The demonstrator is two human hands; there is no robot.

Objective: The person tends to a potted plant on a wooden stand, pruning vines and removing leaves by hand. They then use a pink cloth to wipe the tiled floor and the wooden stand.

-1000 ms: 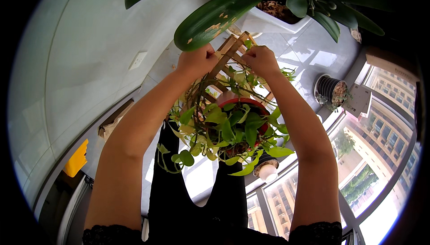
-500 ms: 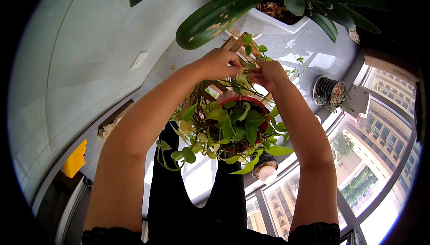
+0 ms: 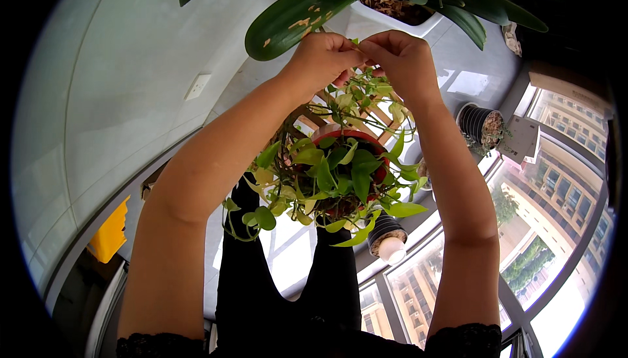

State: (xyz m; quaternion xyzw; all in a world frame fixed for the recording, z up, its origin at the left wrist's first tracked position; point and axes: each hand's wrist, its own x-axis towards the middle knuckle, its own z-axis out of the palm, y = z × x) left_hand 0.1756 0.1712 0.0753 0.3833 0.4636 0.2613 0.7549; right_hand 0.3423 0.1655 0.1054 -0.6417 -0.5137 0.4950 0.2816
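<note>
Green and yellowish leaves [image 3: 325,175] are spilling over a round red pot [image 3: 370,140]. The left hand [image 3: 322,61] and right hand [image 3: 407,64] are pinching; on what, I cannot tell.

What, if anything, lies between the fingertips of the left hand [image 3: 320,64] and right hand [image 3: 404,64] is too small and covered to tell. Hands and the trailing plant [image 3: 333,178] hide the far end of the wooden rack [image 3: 309,121]; leaves cover the near edge of the red pot [image 3: 367,137]. The view's upper edge cuts off the broad-leaved plant [image 3: 304,19].
</note>
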